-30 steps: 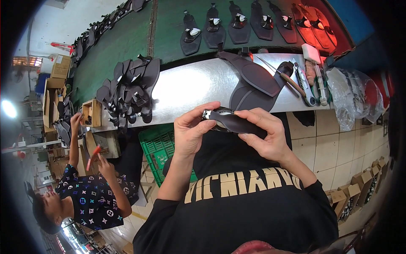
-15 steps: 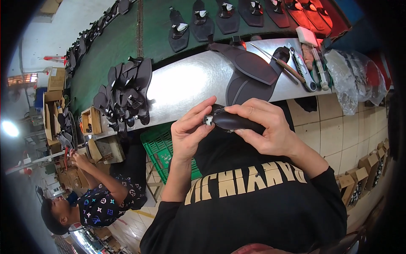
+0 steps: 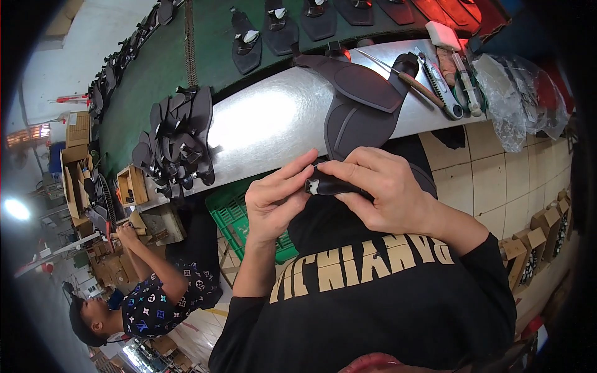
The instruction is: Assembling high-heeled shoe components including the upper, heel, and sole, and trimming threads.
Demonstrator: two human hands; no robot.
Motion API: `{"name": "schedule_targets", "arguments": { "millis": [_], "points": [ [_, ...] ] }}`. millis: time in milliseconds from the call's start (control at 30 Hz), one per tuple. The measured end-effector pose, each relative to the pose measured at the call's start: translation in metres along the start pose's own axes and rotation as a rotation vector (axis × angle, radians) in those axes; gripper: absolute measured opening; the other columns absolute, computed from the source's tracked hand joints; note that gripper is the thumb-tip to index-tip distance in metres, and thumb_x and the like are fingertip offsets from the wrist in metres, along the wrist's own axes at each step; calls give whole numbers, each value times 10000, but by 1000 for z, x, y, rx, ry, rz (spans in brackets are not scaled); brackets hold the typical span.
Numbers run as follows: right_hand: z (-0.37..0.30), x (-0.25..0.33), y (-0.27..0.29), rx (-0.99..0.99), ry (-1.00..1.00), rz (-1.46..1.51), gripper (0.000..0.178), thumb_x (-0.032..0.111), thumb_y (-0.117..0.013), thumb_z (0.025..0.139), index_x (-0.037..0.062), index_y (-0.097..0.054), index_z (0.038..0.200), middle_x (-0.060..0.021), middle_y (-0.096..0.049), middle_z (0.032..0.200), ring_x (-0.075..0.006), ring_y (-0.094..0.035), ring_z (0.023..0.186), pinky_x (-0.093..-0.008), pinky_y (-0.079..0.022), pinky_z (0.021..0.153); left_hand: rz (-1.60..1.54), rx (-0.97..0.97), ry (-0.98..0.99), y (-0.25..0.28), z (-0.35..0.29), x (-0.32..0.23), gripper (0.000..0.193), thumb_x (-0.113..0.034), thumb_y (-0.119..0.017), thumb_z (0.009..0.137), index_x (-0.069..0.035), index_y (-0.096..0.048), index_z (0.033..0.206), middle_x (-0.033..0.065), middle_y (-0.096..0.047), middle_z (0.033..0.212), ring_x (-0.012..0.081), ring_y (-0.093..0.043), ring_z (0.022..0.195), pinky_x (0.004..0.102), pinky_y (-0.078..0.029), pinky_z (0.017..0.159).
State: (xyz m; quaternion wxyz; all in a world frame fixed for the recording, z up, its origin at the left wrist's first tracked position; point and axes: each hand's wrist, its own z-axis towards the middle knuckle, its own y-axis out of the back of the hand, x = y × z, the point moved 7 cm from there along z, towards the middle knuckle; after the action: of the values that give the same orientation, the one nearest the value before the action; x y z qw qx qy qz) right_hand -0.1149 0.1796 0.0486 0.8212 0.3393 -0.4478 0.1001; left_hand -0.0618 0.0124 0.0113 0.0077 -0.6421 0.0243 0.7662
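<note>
In front of my chest, both hands are closed on a black sandal (image 3: 334, 185) with a white patch at its near end. My left hand (image 3: 273, 202) presses that end between thumb and straightened fingers. Thumb and fingers of my right hand (image 3: 392, 193) pinch the shiny black upper close by, and part of a dark sole shows behind this hand. Much of the sandal is hidden by my fingers. Just beyond, dark soles (image 3: 362, 127) lie overlapped on the metal bench top (image 3: 249, 118).
On the bench's right lie a wooden-handled awl (image 3: 423, 90), a utility knife (image 3: 438, 87), a syringe (image 3: 465, 81) and a plastic bag (image 3: 510, 105). Sandals (image 3: 177, 140) are piled left. Several more sit on the green conveyor (image 3: 217, 68). A green crate (image 3: 233, 211) stands below; a co-worker (image 3: 155, 292) works left.
The sandal has turned and tilted between my hands, so less of its smooth black upper shows. My fingers have come closer together at its end. The whole view has shifted slightly.
</note>
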Motion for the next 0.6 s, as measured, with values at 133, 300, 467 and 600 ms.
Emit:
{"name": "schedule_targets", "arguments": {
  "millis": [133, 300, 467, 600],
  "points": [
    [-4, -11, -8, 44, -50, 8, 461, 28, -713, 715, 14, -621, 1166, -110, -612, 838, -252, -619, 731, -326, -489, 662, -107, -71, 287, -8, -4, 9, 443, 119, -506, 835, 15, -592, 1257, 211, -530, 1349, 221, -600, 1127, 240, -551, 797],
    [-11, -31, -19, 44, -195, 221, 277, 32, -670, 766, 27, -649, 1042, -123, -616, 860, -260, -624, 760, -324, -489, 676, -140, -75, 372, -8, -7, 20, 450, 102, -445, 877, -21, -574, 1290, 163, -522, 1369, 198, -597, 1123, 241, -578, 757],
    [-7, -19, -19, 36, -82, 63, 159, 47, -678, 751, 66, -671, 909, -100, -593, 847, -271, -607, 773, -351, -482, 661, -186, -164, 439, -10, -8, 21, 444, 101, -467, 861, -14, -582, 1275, 172, -544, 1340, 189, -617, 1088, 246, -592, 728],
    [-3, -18, -20, 95, -14, -30, 214, 43, -706, 715, 82, -675, 922, -88, -575, 872, -268, -596, 801, -356, -480, 677, -259, -173, 436, -3, -8, 28, 425, 100, -519, 833, 8, -601, 1240, 181, -591, 1274, 170, -650, 1003, 236, -590, 698]
  ]
}}
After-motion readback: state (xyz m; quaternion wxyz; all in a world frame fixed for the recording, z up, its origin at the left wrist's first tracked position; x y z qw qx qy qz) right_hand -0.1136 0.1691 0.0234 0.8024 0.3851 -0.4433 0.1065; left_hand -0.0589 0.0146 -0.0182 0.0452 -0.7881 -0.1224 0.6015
